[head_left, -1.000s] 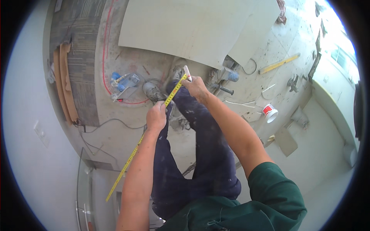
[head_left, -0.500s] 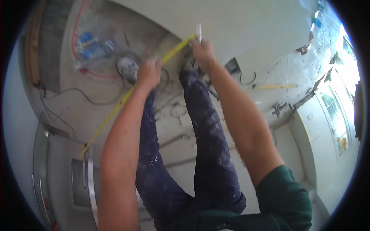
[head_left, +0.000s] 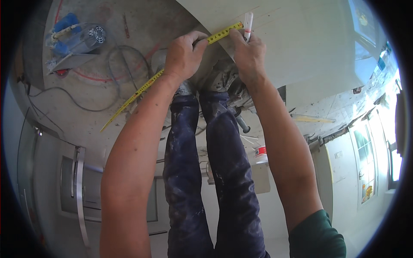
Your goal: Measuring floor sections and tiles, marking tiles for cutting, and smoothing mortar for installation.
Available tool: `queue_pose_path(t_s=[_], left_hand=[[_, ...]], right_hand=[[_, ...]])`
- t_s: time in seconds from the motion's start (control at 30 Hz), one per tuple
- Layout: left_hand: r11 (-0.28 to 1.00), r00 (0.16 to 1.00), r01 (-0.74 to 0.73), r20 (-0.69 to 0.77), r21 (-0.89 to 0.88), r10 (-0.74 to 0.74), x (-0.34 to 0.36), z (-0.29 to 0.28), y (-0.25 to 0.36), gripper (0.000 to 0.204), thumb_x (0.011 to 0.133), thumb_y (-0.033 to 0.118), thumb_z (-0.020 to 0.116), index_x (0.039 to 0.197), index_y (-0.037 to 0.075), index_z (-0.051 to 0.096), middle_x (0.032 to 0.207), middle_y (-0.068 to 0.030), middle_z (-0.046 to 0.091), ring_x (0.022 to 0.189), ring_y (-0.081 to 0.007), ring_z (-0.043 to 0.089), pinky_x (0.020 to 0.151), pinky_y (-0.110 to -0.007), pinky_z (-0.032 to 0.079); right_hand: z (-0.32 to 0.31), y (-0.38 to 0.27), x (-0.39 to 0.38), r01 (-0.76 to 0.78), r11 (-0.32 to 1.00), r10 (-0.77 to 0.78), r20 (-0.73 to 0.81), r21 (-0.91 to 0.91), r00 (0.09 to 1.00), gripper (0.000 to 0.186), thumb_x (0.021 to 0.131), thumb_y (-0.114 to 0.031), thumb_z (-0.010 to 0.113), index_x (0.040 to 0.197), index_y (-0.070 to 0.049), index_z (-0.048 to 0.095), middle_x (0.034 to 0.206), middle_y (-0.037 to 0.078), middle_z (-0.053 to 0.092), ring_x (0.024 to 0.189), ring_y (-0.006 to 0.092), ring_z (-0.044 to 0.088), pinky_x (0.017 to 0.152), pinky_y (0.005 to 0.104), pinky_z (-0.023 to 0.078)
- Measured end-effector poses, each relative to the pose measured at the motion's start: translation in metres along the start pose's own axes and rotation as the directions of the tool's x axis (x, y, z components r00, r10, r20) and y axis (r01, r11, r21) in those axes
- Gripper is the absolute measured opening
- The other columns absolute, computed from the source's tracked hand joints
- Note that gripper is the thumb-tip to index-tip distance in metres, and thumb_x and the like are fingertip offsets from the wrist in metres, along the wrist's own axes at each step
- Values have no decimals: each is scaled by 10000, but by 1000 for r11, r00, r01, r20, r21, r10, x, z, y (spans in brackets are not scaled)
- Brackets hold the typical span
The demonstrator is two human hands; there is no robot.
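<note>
A yellow tape measure blade runs between my hands and crosses the edge of a large pale board. My left hand is closed around the blade just left of that edge. Past my left wrist, the rest of the blade slants down to the lower left. Over the board, my right hand has thumb and fingers at the blade's end. It also grips a white marker pen with a red band, tilted nearly upright. The tape's case is not visible.
My shoes stand by the board's edge. On the dusty floor at left lie a clear-and-blue plastic tool and a grey cable. A red and white roll sits beyond my right leg, and a yellowish strip lies farther right.
Both hands have moved up and to the right in the picture. The blade's end now lies over the board, and the view has shifted, showing more of the board.
</note>
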State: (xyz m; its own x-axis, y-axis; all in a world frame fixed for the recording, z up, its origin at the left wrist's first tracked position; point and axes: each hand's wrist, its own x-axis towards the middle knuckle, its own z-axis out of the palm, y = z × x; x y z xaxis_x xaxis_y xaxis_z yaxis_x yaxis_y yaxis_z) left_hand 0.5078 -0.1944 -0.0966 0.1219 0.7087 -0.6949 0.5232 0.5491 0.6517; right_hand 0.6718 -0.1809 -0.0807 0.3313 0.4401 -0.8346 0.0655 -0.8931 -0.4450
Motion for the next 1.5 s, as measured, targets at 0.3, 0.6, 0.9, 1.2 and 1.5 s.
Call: queue_pose_path(t_s=[0.3,0.6,0.9,1.2,1.5], left_hand=[[981,998,56,45,-185,-49,6,7,-7,272,924,221,628,1071,-2,676,764,-9,653,660,-56,569,603,-233,459],[975,999,30,-5,-220,-32,-2,11,-14,266,920,216,613,1069,4,672,751,11,619,635,-50,533,584,-223,439],[962,999,54,7,-267,-54,3,13,-10,235,886,171,573,1038,26,679,742,-50,679,635,-129,626,644,-288,503],[954,996,82,64,-290,-66,2,10,-10,255,905,167,591,1073,-14,653,806,-28,647,682,-77,594,638,-246,480],[950,994,99,70,-298,-81,3,9,-8,272,904,196,584,1074,-1,663,813,-22,656,682,-76,601,628,-240,474]], right_hand=[[-1,2,7,149,963,-138,62,-224,988,383,863,-293,656,782,81,649,653,89,621,551,159,536,534,332,438],[-47,-17,-13,251,958,-260,51,139,964,424,1015,-310,464,1002,66,659,787,119,663,637,163,604,644,290,488],[-54,1,-17,603,762,-579,169,-235,797,251,920,-163,621,1096,3,687,940,144,714,855,207,690,796,309,525],[-46,-2,-20,627,699,-599,197,-343,776,245,886,-144,639,1099,-34,694,926,162,703,839,240,695,775,304,523],[-42,-1,-12,677,674,-645,213,-295,734,247,890,-162,644,1101,-42,694,914,172,696,844,268,699,766,321,528]])
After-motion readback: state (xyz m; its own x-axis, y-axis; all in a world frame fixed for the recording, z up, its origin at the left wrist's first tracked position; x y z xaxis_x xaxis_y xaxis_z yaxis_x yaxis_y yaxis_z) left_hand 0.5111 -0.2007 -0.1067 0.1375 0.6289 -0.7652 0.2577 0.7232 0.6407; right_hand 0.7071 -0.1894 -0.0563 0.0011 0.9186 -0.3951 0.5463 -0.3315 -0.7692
